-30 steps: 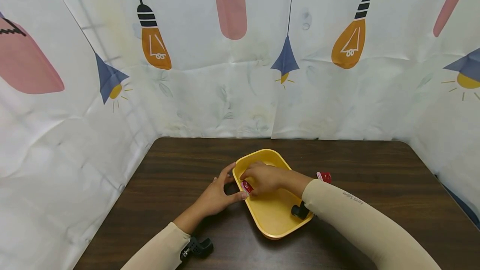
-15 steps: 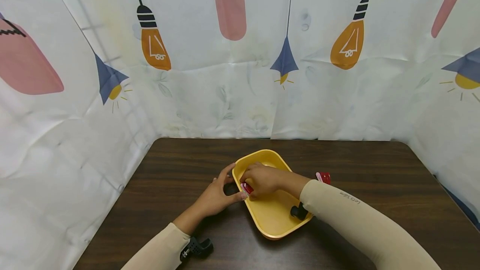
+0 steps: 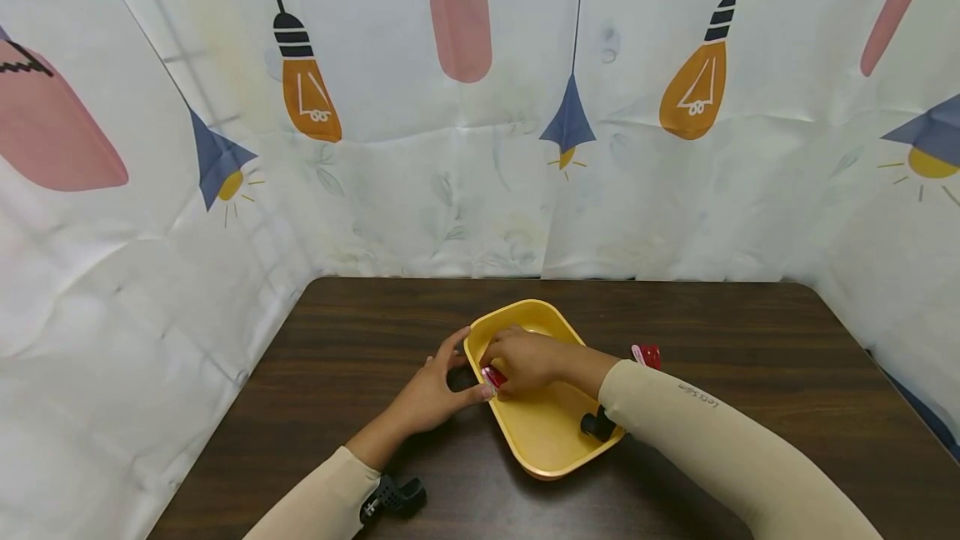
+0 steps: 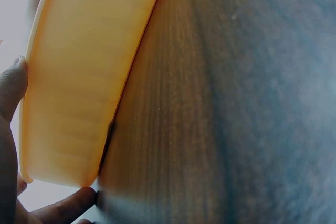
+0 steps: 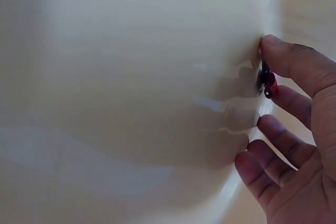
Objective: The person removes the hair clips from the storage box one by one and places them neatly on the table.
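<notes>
A yellow plastic tray (image 3: 551, 432) stands at a slant on the table. Along its left side my left hand (image 3: 426, 394) is spread, with the thumb on the rim and the forefinger touching the far left corner. In the left wrist view the thumb is at the tray's rim and another finger at the lower corner. My right hand (image 3: 527, 359) is inside the tray, where it pinches a small shiny red-and-white item (image 3: 493, 377) against the left wall. The right wrist view shows the red item (image 5: 270, 85) between thumb and forefinger; its kind is unclear.
A similar red-and-white item (image 3: 647, 355) lies on the dark wooden table (image 3: 720, 323) right of the tray, partly behind my right sleeve. A patterned white curtain (image 3: 450, 190) hangs behind the table and down its left side.
Almost nothing moves. Both hands and the tray keep their places, and the red-and-white item in the tray tilts slightly at most.
</notes>
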A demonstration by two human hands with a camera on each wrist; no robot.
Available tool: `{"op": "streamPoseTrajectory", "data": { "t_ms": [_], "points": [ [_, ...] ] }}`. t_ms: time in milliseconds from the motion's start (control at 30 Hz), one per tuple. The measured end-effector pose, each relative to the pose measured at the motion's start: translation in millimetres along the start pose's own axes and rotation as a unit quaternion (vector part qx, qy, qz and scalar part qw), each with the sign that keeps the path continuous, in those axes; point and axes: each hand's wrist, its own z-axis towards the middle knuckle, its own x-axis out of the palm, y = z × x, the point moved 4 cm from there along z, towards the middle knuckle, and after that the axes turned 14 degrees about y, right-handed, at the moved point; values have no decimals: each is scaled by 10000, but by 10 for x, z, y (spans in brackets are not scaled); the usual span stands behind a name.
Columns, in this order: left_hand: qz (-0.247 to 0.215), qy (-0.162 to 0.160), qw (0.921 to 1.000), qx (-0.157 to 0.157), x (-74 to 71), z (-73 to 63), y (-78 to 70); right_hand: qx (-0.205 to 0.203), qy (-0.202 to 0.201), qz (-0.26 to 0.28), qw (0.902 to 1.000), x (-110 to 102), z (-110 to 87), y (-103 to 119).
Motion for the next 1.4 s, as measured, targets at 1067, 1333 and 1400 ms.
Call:
{"op": "streamPoseTrajectory", "data": {
  "t_ms": [1067, 1333, 1400],
  "points": [
    [-114, 100, 9998, -132, 0, 9, 10, 25, -285, 731, 9969, -428, -355, -140],
    [-125, 92, 9997, -182, 1, 16, 16, 149, -376, 849, 9956, -501, -497, -218],
    [-118, 91, 9997, -197, 1, 13, 15, 157, -398, 872, 9953, -519, -535, -230]
  ]
}}
